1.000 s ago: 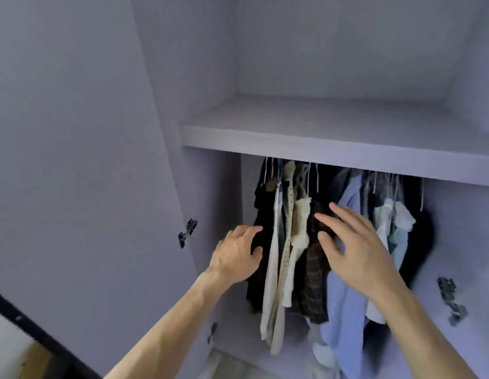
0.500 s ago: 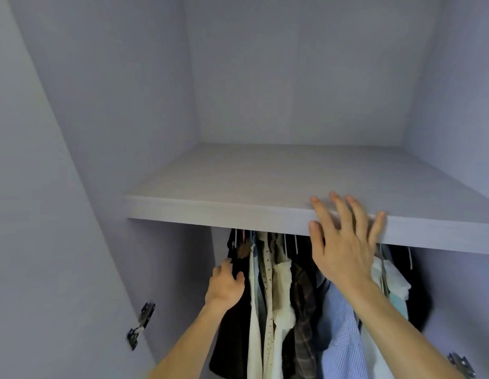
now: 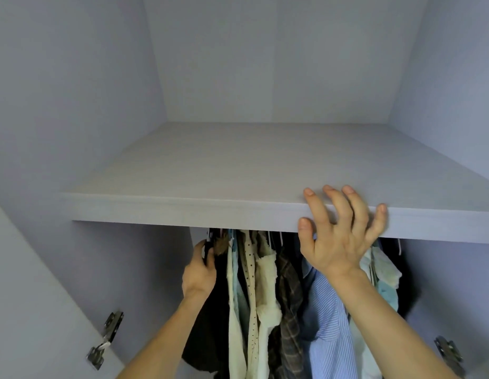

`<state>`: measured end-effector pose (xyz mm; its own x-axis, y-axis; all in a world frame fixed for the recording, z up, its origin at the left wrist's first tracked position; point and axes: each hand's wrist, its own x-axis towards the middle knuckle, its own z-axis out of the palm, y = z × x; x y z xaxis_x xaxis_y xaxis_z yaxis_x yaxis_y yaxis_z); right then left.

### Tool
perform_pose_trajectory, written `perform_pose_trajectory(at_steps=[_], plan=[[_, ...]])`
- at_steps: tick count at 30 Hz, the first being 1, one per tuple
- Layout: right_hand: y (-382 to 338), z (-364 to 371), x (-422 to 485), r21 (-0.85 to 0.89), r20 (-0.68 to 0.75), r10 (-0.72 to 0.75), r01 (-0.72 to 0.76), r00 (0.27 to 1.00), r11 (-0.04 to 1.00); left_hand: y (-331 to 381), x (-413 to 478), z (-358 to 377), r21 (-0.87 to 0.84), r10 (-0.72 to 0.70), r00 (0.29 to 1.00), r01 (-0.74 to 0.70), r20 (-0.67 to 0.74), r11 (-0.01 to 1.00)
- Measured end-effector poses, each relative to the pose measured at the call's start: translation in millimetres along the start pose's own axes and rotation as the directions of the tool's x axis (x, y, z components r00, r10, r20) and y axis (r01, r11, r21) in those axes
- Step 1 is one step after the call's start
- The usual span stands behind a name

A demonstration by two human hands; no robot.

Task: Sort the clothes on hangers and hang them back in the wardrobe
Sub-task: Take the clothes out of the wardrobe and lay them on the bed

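- The single head view looks from just above shelf (image 3: 237, 170) height into the open wardrobe (image 3: 73, 105), facing forward and slightly down.
- It sits close: the shelf's front edge spans nearly the whole width, and both forearms rise from the bottom edge.
- The left hand (image 3: 199, 274), right hand (image 3: 339, 242) and clothes (image 3: 265, 283) fill the lower half.
- The wide lens makes the side walls lean.

Location: the inside of a home wardrobe (image 3: 265, 64). Indicators:

- A pale shelf (image 3: 183, 209) spans just above my right hand (image 3: 339, 242).
- Clothes hang packed on hangers, from the black garment (image 3: 210, 324) gripped in my left hand (image 3: 199, 274) across to a striped shirt (image 3: 330, 324) under my right wrist.
- A door hinge (image 3: 105, 340) sits low, outboard of my left forearm.
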<state>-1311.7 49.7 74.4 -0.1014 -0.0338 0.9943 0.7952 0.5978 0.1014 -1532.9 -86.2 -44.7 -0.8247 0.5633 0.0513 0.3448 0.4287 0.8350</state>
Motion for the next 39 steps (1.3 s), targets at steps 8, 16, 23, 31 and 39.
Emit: perform_pose_trajectory(at_steps=[8,16,23,31,39], plan=[[-1,-5,4,0.008,0.044,0.001,-0.001,0.999,1.000,8,1,-36,-0.257,-0.053,0.993,0.025,-0.103,0.966],[-5,-15,5,0.020,0.144,0.046,-0.049,0.989,0.999,4,-1,-88,-0.262,0.010,0.990,-0.047,-0.140,0.964],[-33,-35,6,0.159,0.298,0.136,-0.189,0.945,0.969,-14,-8,-110,-0.245,0.032,0.994,-0.057,-0.105,0.968],[-136,-67,-74,0.538,0.646,-0.159,-0.297,0.746,0.789,-75,-84,-134,-0.210,-0.003,1.000,-0.002,-0.026,0.978],[-240,-79,-89,0.637,0.764,-0.551,-0.528,0.337,0.561,-132,-208,-185,-0.210,-0.116,0.993,0.117,0.016,0.971]])
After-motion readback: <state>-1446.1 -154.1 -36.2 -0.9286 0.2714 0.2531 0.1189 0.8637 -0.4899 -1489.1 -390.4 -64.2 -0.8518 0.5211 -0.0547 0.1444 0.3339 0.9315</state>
